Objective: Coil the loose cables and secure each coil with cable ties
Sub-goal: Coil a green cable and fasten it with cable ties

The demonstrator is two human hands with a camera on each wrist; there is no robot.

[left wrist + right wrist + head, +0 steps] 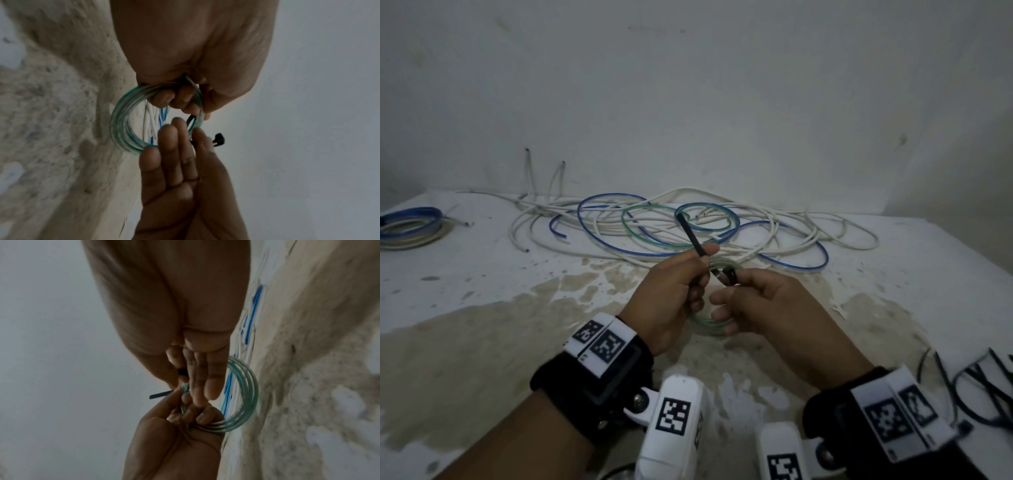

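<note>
A small coil of clear green cable (704, 326) hangs between my hands above the stained table. My left hand (697, 274) grips the coil's top with curled fingers and also holds the strap of a black cable tie (690, 234), whose tail points up and away. My right hand (731, 286) pinches the tie's head (729, 274) between thumb and forefinger, its other fingers fairly straight beside the coil. In the left wrist view the coil (123, 123) shows below the left fingers (180, 99), with the tie head (219, 139) at the right. The right wrist view shows the coil (247, 394) and the tie tail (160, 396).
A loose tangle of white, blue and green cables (640, 226) lies along the back of the table by the wall. A bundled blue and white coil (410, 228) sits at the far left. Several spare black cable ties (976, 380) lie at the right near the edge.
</note>
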